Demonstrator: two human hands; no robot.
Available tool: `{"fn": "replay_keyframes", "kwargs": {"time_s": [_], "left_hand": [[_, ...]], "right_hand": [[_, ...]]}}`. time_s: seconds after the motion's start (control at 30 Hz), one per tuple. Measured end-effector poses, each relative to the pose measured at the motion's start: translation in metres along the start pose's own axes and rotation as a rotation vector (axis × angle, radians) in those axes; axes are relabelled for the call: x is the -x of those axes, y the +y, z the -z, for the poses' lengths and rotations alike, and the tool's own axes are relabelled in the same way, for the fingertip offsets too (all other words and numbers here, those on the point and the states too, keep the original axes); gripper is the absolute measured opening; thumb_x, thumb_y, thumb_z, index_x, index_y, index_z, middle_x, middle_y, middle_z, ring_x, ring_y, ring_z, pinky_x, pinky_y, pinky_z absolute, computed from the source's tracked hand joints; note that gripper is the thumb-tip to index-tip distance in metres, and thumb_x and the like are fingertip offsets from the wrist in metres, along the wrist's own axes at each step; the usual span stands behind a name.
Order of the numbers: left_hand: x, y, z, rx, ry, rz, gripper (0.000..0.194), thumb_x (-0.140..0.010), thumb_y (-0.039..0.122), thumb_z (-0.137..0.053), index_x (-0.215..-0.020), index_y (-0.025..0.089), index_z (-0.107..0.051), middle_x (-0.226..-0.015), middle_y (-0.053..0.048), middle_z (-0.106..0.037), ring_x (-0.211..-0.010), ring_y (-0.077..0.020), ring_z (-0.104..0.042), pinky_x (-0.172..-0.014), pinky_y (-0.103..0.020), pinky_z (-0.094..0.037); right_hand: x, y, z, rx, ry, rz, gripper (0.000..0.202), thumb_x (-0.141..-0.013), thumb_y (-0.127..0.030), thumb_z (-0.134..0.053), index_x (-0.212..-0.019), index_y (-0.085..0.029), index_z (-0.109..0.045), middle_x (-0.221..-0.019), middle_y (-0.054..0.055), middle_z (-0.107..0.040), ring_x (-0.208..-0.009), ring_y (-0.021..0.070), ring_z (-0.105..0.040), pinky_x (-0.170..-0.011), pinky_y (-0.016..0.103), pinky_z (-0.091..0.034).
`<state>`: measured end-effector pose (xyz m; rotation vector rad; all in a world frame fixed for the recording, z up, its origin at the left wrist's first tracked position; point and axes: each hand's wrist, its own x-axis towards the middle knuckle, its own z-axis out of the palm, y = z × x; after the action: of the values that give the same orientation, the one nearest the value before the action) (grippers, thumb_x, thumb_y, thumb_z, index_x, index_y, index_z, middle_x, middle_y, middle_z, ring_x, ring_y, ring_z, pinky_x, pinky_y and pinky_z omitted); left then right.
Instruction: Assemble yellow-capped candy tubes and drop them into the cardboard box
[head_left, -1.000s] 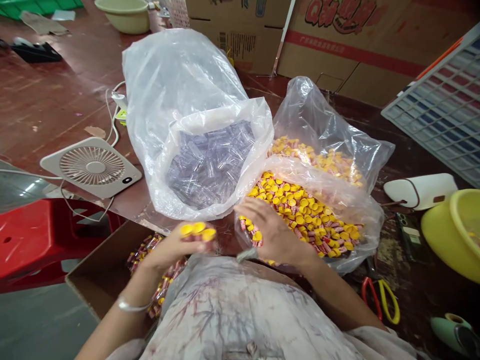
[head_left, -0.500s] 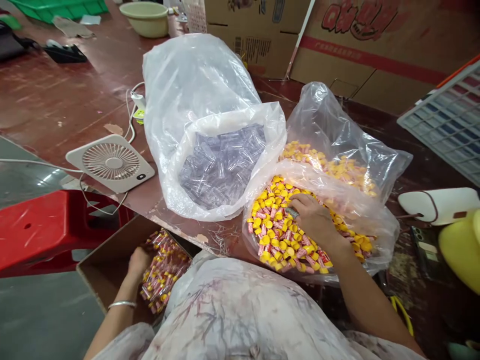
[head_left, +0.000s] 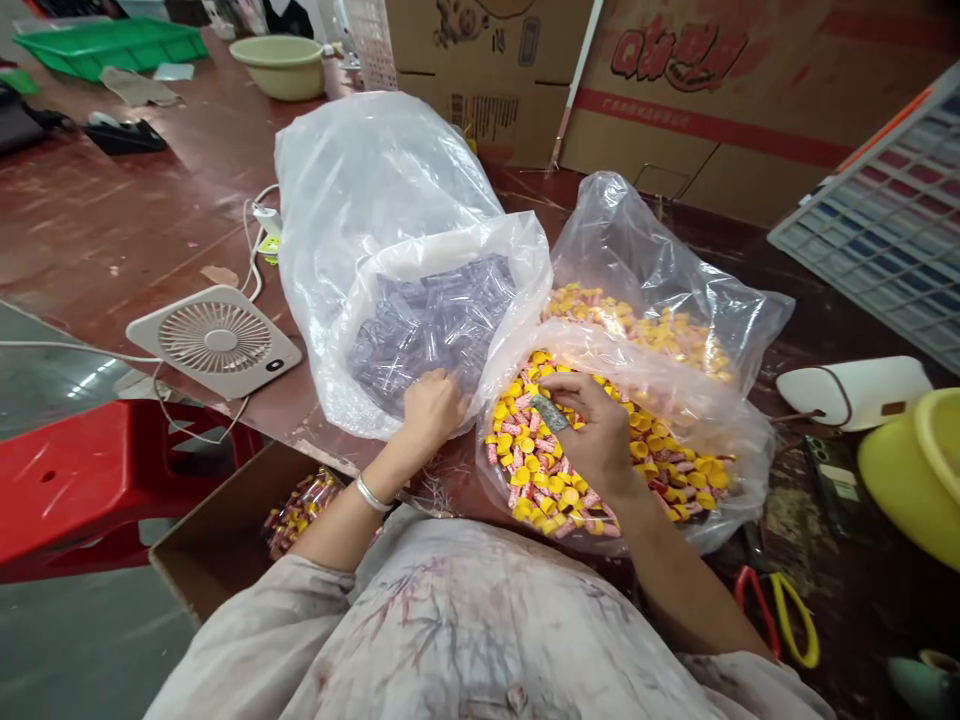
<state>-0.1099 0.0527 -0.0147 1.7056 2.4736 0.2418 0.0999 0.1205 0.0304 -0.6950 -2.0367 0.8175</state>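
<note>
My left hand [head_left: 433, 410] is at the front rim of a large translucent bag [head_left: 390, 165] full of clear plastic tubes [head_left: 431, 325]. Its fingers are curled inward, and whatever they hold is hidden. My right hand [head_left: 600, 440] is over a second clear bag [head_left: 675, 275] of small pink-printed pieces with yellow caps [head_left: 544, 470]. Thumb and forefinger come close together in a pinch; I cannot make out what is between them. Grey tape [head_left: 550, 412] wraps one digit of that hand. Below my left forearm, a cardboard box [head_left: 202, 530] holds filled, yellow-capped tubes [head_left: 300, 510].
A small white fan [head_left: 221, 340] with a cable lies left of the bags, above a red stool [head_left: 67, 480]. To the right are a white case [head_left: 855, 392], a phone [head_left: 834, 485], a yellow tub [head_left: 915, 470] and scissors [head_left: 795, 620]. Large cartons [head_left: 675, 120] stand behind.
My left hand has left the cardboard box and moved up and right to the bag of clear tubes. My right hand has shifted slightly left over the yellow-capped pieces, its fingers lifted more into sight.
</note>
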Motion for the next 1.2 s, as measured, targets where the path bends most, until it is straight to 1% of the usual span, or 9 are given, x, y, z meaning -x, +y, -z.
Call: {"fn": "replay_keyframes", "kwargs": {"time_s": [0.17, 0.33, 0.5, 0.67, 0.8, 0.87, 0.97, 1.07, 1.2], "left_hand": [[0.024, 0.0, 0.01, 0.403, 0.202, -0.144, 0.024, -0.093, 0.032, -0.063, -0.111, 0.017, -0.067, -0.115, -0.013, -0.07, -0.103, -0.0249, -0.067, -0.09, -0.036, -0.052], [0.056, 0.012, 0.035, 1.023, -0.054, -0.106, 0.026, -0.09, 0.041, -0.067, -0.104, 0.019, -0.066, -0.093, -0.005, -0.074, -0.085, -0.0189, -0.069, -0.08, -0.03, -0.054], [0.065, 0.022, 0.03, 1.505, -0.187, 0.102, 0.04, -0.079, 0.055, -0.076, -0.09, 0.018, -0.065, -0.079, -0.002, -0.067, -0.071, -0.0154, -0.062, -0.069, -0.027, -0.052], [0.065, 0.039, 0.01, 1.776, -0.401, 0.244, 0.045, -0.073, 0.054, -0.081, -0.088, 0.018, -0.061, -0.071, 0.001, -0.062, -0.063, -0.0132, -0.06, -0.066, -0.028, -0.053], [0.047, 0.036, 0.008, 1.519, -0.396, 0.109, 0.031, -0.073, 0.038, -0.077, -0.09, 0.019, -0.06, -0.074, 0.002, -0.063, -0.065, -0.015, -0.061, -0.067, -0.029, -0.053], [0.028, 0.023, 0.012, 1.132, -0.197, 0.036, 0.018, -0.078, 0.03, -0.069, -0.089, 0.018, -0.062, -0.074, 0.001, -0.064, -0.065, -0.016, -0.06, -0.067, -0.029, -0.05], [-0.005, 0.002, 0.017, 0.487, 0.062, 0.051, 0.016, -0.088, 0.025, -0.059, -0.1, 0.018, -0.068, -0.087, -0.007, -0.072, -0.077, -0.0219, -0.066, -0.072, -0.032, -0.048], [-0.027, -0.005, 0.014, 0.15, 0.029, 0.067, 0.022, -0.093, 0.032, -0.058, -0.101, 0.017, -0.071, -0.1, -0.015, -0.074, -0.09, -0.0287, -0.07, -0.074, -0.035, -0.048], [-0.03, 0.005, 0.0, 0.077, -0.079, 0.04, 0.026, -0.093, 0.034, -0.058, -0.105, 0.017, -0.072, -0.11, -0.017, -0.071, -0.088, -0.0311, -0.071, -0.071, -0.036, -0.05]], "right_hand": [[-0.004, -0.005, -0.008, -0.022, 0.015, 0.051, 0.019, -0.096, -0.02, -0.06, -0.112, -0.025, -0.069, -0.117, 0.007, -0.072, -0.115, 0.0211, -0.069, -0.098, 0.039, -0.062], [-0.01, -0.011, -0.017, 0.026, -0.134, 0.157, 0.019, -0.099, -0.023, -0.058, -0.113, -0.027, -0.069, -0.114, 0.005, -0.075, -0.112, 0.0204, -0.07, -0.101, 0.04, -0.059], [0.006, -0.009, -0.022, 0.033, -0.398, 0.347, 0.049, -0.093, -0.031, -0.065, -0.14, -0.024, -0.053, -0.131, 0.011, -0.068, -0.125, 0.0256, -0.063, -0.109, 0.046, -0.052], [0.03, -0.003, -0.034, 0.282, -0.243, 0.357, 0.052, -0.085, -0.019, -0.062, -0.136, -0.018, -0.052, -0.116, 0.013, -0.069, -0.113, 0.0302, -0.065, -0.109, 0.053, -0.049], [0.024, 0.005, -0.026, 0.287, -0.337, 0.34, 0.055, -0.086, -0.027, -0.066, -0.138, -0.019, -0.05, -0.127, 0.013, -0.066, -0.124, 0.0311, -0.059, -0.117, 0.055, -0.04], [0.013, 0.014, -0.013, 0.345, -0.357, 0.288, 0.056, -0.089, -0.031, -0.067, -0.141, -0.019, -0.049, -0.135, 0.013, -0.063, -0.131, 0.0307, -0.054, -0.117, 0.052, -0.041], [-0.003, 0.035, 0.008, 0.614, -0.27, 0.119, 0.033, -0.093, -0.017, -0.06, -0.126, -0.018, -0.062, -0.121, 0.012, -0.069, -0.116, 0.0289, -0.06, -0.102, 0.045, -0.05], [-0.009, 0.056, 0.016, 0.907, -0.294, 0.018, 0.022, -0.086, -0.004, -0.057, -0.098, -0.017, -0.071, -0.104, 0.013, -0.071, -0.101, 0.029, -0.061, -0.086, 0.04, -0.052], [-0.006, 0.068, 0.012, 0.993, -0.285, -0.025, 0.02, -0.079, 0.001, -0.059, -0.084, -0.015, -0.069, -0.097, 0.014, -0.072, -0.099, 0.0292, -0.062, -0.079, 0.037, -0.053]]}}
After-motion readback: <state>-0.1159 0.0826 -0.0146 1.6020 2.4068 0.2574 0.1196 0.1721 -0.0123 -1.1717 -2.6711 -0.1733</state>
